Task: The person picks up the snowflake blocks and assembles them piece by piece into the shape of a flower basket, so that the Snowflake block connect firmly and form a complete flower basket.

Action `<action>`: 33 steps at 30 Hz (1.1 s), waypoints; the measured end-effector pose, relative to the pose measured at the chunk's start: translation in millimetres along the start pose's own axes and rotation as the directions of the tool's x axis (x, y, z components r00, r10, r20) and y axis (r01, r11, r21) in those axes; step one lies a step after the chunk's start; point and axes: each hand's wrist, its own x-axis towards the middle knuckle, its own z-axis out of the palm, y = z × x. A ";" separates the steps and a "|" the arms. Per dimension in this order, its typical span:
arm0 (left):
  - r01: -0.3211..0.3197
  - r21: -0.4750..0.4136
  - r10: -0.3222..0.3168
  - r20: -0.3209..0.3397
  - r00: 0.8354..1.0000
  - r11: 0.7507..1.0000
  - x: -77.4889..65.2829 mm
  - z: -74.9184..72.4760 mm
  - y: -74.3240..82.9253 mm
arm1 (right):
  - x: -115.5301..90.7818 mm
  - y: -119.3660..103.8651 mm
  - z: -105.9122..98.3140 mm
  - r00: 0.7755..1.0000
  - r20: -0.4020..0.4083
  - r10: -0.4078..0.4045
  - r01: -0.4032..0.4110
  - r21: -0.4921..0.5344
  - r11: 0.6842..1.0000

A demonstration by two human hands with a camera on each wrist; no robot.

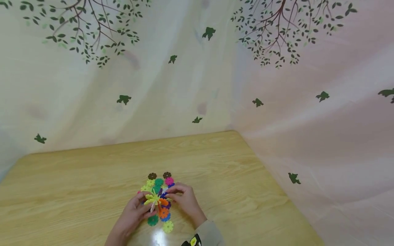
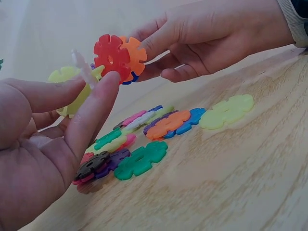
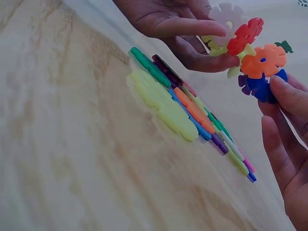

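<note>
Above the table, a cluster of slotted plastic flower discs [image 1: 153,199] is held between both hands, its pieces joined at angles. My left hand [image 1: 130,213] pinches its yellow and white side between thumb and fingers. A red disc [image 2: 110,54] stands upright by the left fingertip. From the other side, my right hand [image 1: 187,203] pinches a blue disc [image 3: 260,90] with thumb and finger. This blue disc touches an orange disc [image 3: 263,60] of the cluster; whether it is fully slotted in cannot be told. A purple piece shows beside the blue one.
Loose flower discs lie under and around the hands, some overlapping: a yellow disc [image 1: 168,226] nearest, a green disc [image 1: 153,220], an orange disc [image 1: 164,213] and brown discs [image 1: 152,176] farther back. The wooden table [image 1: 77,188] meets a leaf-printed cloth [image 1: 172,92] behind and at right.
</note>
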 end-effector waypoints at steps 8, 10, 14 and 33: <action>0.004 0.033 -0.002 -0.061 0.998 0.999 5.6 -0.4 12.0 | 9.1 -8.0 -0.9 0.999 -0.015 -0.041 0.041 -0.017 0.999; 0.008 0.037 -0.005 -0.075 0.997 0.999 5.1 0.4 12.6 | 9.3 -8.0 -1.2 0.999 -0.015 -0.031 0.031 -0.027 0.999; 0.021 0.033 -0.018 -0.083 0.996 0.999 2.7 3.2 10.3 | 6.0 -5.2 -1.9 1.000 -0.018 -0.002 0.002 -0.039 0.999; 0.026 0.048 -0.021 -0.102 0.995 0.998 0.2 5.4 0.9 | -3.3 1.2 4.4 0.999 -0.039 -0.002 0.001 -0.017 1.000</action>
